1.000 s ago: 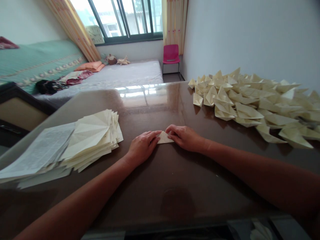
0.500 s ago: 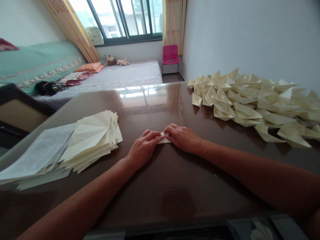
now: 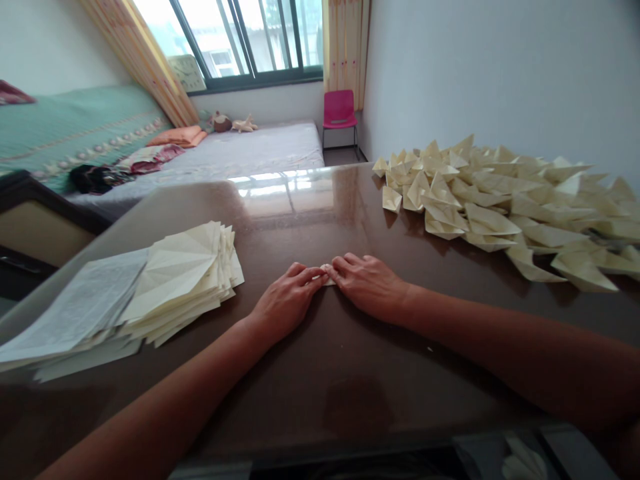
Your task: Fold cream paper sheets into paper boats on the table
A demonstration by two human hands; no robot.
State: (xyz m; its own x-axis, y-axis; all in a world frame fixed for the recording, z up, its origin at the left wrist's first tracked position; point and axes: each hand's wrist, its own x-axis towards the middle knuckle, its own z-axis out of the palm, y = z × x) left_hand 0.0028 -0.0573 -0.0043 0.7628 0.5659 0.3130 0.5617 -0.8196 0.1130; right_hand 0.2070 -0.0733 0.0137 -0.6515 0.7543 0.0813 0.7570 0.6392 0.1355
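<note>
A small folded piece of cream paper [image 3: 327,275] lies on the glossy brown table [image 3: 320,360], almost wholly covered by my fingers. My left hand [image 3: 286,300] presses its left side with fingers curled down on it. My right hand [image 3: 367,283] presses the right side, fingertips meeting those of the left. Only a sliver of the paper shows between the two hands.
A stack of flat cream sheets [image 3: 185,280] and printed pages [image 3: 80,303] lies at the left. A large heap of folded paper shapes [image 3: 500,200] covers the right side. Beyond the table are a bed [image 3: 240,150], a pink chair [image 3: 340,110] and a window.
The paper triangle that showed between my hands has been folded down smaller. My fingers have closed in over it, so it is now nearly hidden.
</note>
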